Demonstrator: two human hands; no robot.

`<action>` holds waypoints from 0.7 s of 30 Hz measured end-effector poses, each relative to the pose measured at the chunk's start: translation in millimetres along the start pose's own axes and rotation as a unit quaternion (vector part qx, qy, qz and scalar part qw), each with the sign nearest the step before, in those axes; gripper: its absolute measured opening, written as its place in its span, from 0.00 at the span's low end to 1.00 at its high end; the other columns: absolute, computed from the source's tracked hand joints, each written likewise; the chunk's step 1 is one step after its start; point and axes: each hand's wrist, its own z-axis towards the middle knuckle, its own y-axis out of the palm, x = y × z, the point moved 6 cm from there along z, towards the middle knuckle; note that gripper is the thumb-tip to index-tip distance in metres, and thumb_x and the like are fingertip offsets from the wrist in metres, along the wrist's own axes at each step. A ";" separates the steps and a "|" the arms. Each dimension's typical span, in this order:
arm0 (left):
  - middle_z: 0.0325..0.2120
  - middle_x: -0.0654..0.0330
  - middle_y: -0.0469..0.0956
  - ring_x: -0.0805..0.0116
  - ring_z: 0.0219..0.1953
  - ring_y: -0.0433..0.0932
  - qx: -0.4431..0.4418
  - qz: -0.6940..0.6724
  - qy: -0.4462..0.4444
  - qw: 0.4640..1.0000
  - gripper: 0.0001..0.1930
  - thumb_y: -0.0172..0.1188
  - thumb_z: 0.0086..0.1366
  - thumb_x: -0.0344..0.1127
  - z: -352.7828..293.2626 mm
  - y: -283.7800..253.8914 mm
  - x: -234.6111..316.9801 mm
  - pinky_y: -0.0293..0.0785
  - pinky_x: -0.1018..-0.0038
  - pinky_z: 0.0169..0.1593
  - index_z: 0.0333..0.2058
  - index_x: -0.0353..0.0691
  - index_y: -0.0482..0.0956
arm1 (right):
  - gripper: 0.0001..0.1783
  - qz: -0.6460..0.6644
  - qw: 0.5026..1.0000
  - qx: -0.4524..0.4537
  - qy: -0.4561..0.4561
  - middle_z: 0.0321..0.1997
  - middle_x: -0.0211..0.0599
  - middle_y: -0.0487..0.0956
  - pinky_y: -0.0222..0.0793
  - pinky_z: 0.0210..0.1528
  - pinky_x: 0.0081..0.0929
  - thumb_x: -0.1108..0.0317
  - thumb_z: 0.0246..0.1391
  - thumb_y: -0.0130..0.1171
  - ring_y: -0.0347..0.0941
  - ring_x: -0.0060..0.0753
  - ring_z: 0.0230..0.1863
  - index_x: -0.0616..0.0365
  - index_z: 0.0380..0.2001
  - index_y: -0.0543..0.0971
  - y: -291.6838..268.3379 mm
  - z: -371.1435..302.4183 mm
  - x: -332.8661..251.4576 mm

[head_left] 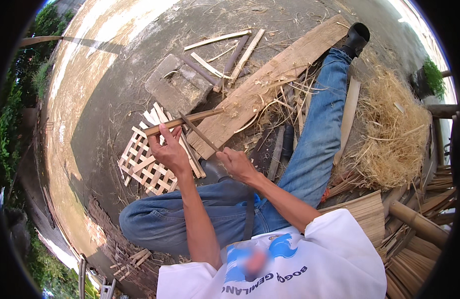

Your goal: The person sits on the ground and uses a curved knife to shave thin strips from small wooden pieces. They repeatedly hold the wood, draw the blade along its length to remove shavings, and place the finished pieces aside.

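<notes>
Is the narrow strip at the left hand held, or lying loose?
Held: the left hand grips the strip near one end, fingers against it.

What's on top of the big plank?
Curly shavings lie scattered on the plank. The blade crosses over its near end, hiding a thin bit. Whatever's underneath the plank is covered, so I can't tell.

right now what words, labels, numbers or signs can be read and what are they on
White shirt: a curved line of dark printed letters beside a blue design; I won't copy the wording.
Same shirt: a patch amid the print is blurred, so nothing reads there.
Wooden strip in the left hand, knife in the right hand, wide plank: no lettering that I can make out.
</notes>
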 end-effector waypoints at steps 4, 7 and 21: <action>0.42 0.51 0.76 0.59 0.34 0.86 0.024 -0.011 0.012 1.000 0.13 0.54 0.77 0.35 3.2 -7.0 -3.9 0.89 0.71 0.39 0.47 0.28 0.71 | 0.36 -0.002 0.998 0.035 0.058 0.26 0.68 0.77 0.69 0.35 0.56 0.43 0.72 0.45 0.76 0.74 0.34 0.69 0.26 0.75 -10.8 13.8 35.3; 0.42 0.51 0.76 0.60 0.35 0.86 0.002 0.012 0.025 1.000 0.13 0.54 0.77 0.36 -3.8 -5.8 -0.3 0.89 0.70 0.39 0.47 0.28 0.72 | 0.37 -0.009 0.999 -0.032 0.021 0.27 0.66 0.78 0.70 0.36 0.55 0.41 0.72 0.44 0.76 0.74 0.35 0.69 0.27 0.76 -4.1 -8.6 -2.9; 0.38 0.52 0.78 0.63 0.33 0.86 -0.006 0.007 0.042 0.999 0.13 0.54 0.77 0.35 -2.0 2.5 5.6 0.89 0.71 0.38 0.47 0.27 0.73 | 0.38 -0.015 0.995 0.036 0.095 0.29 0.68 0.78 0.69 0.41 0.57 0.40 0.71 0.44 0.77 0.73 0.38 0.70 0.29 0.78 -12.2 15.4 58.3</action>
